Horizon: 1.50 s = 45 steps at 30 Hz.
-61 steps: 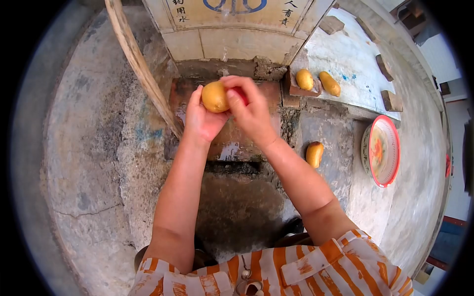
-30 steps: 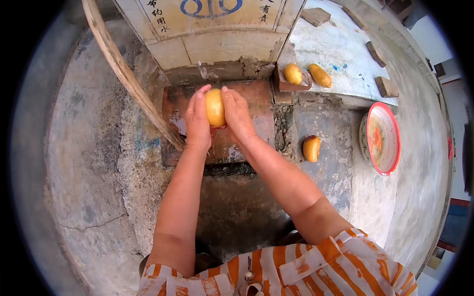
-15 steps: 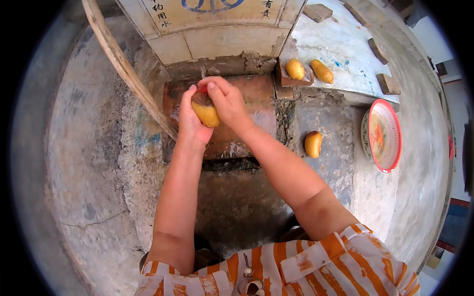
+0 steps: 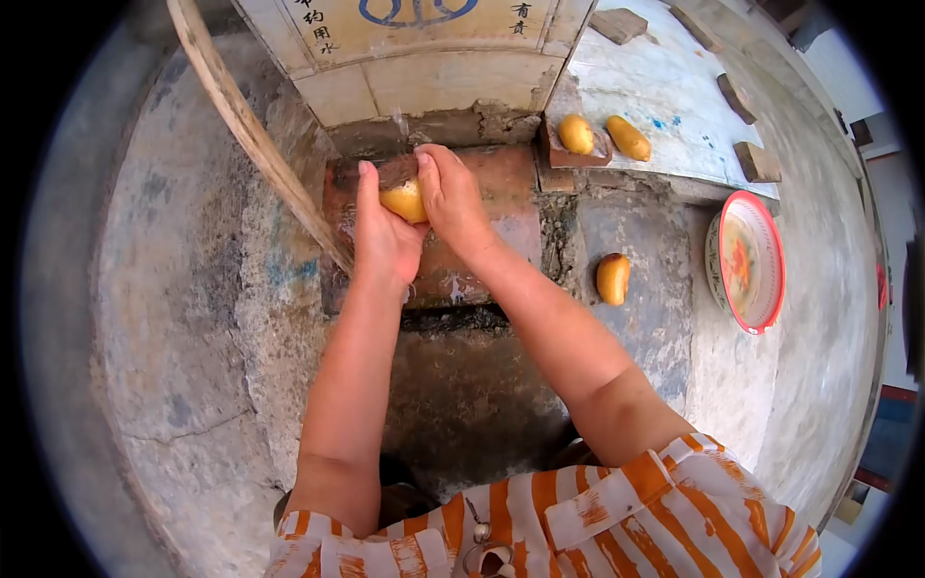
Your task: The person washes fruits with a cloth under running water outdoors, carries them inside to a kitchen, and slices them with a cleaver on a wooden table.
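Note:
A yellow potato point(image 4: 404, 202) is between my two hands, over a wet reddish slab at the foot of the tiled block. My left hand point(image 4: 385, 236) cups it from the left and below, thumb up along its side. My right hand point(image 4: 453, 202) wraps its right side with curled fingers. The potato's upper end looks brown and wet; I cannot make out whether this is dirt or something lying on it. A thin stream of water point(image 4: 400, 123) falls just above the hands. Another potato point(image 4: 613, 279) lies on the concrete to the right.
Two more potatoes, one on a brick point(image 4: 576, 135) and one beside it point(image 4: 628, 139), rest at the upper right. A red-rimmed basin point(image 4: 750, 262) stands at the right. On the left leans a curved wooden pole point(image 4: 241, 120). Behind the hands rises a tiled block point(image 4: 438, 82).
Both hands have shifted slightly, and the right hand has opened away from the potato's top, so more of its brown upper end shows. The potato has turned a little.

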### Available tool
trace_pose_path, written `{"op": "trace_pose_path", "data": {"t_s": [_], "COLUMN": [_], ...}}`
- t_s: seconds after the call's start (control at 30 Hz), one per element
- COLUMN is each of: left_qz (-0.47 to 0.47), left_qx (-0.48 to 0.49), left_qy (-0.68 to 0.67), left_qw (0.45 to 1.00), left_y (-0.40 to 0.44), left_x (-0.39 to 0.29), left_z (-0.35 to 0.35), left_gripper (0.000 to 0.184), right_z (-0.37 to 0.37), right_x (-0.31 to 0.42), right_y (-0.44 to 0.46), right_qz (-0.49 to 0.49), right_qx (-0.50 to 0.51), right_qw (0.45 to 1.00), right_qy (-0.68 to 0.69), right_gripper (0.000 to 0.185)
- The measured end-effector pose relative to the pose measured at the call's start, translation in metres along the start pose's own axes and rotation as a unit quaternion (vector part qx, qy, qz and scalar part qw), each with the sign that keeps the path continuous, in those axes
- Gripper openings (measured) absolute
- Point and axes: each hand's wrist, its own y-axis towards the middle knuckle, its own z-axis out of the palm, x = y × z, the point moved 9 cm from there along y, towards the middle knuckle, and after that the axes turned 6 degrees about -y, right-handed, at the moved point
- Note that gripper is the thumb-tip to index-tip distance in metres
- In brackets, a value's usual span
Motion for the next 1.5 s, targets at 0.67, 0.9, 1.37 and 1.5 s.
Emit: {"op": "trace_pose_path", "data": {"t_s": [0.67,0.9,1.37,1.5], "left_qz": [-0.056,-0.065,-0.148,-0.106], "left_qx": [-0.102,-0.061,-0.023,-0.025], "left_qy": [-0.084,0.061,-0.098,-0.052], "left_qw": [0.99,0.994,0.984,0.993], "left_y": [0.027,0.003,0.02,0.013], "left_x": [0.016,0.013,0.022,0.012], "left_z": [-0.077,-0.028,-0.047,-0.032], "left_gripper": [0.044,0.046,0.057,0.053], "right_z": [0.025,0.005,0.012,0.0], "right_x": [0.007,0.022,-0.043,0.047], "right_y": [-0.051,0.0,-0.003,0.001], "right_qz": [-0.013,-0.142,0.28,-0.153], "right_qx": [-0.019,0.022,0.01,0.039], "right_qw": [1.0,0.989,0.819,0.986], "right_qy": [-0.006,-0.027,0.5,0.055], "right_gripper": [0.032,0.02,0.011,0.018]}}
